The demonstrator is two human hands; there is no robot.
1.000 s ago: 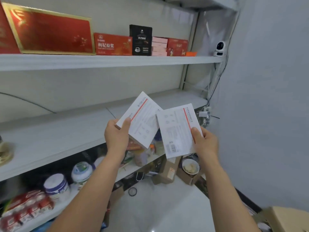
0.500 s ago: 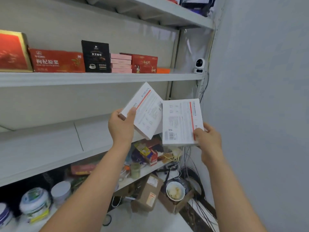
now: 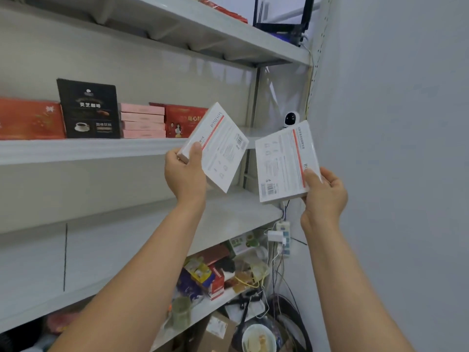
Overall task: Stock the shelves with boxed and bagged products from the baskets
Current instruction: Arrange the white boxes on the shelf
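Each of my hands holds up a flat white box with a red stripe and small print. My left hand (image 3: 186, 172) grips the lower left corner of the left white box (image 3: 221, 146), which is tilted and overlaps the front edge of the stocked shelf (image 3: 83, 151). My right hand (image 3: 323, 191) pinches the lower right edge of the right white box (image 3: 283, 165), held near the wall, apart from the other box. A bare grey shelf (image 3: 121, 240) lies below both boxes.
On the stocked shelf stand red boxes (image 3: 30, 119), a black coffee box (image 3: 88, 109), stacked pink boxes (image 3: 142, 120) and another red box (image 3: 181, 121). A small white camera (image 3: 290, 119) sits at its right end. A router (image 3: 280, 27) tops the highest shelf. Cables, a power strip (image 3: 283, 236) and clutter fill the lower right.
Both hands have risen with their boxes toward the stocked shelf, and the boxes have moved apart. The view has tilted upward and to the right.
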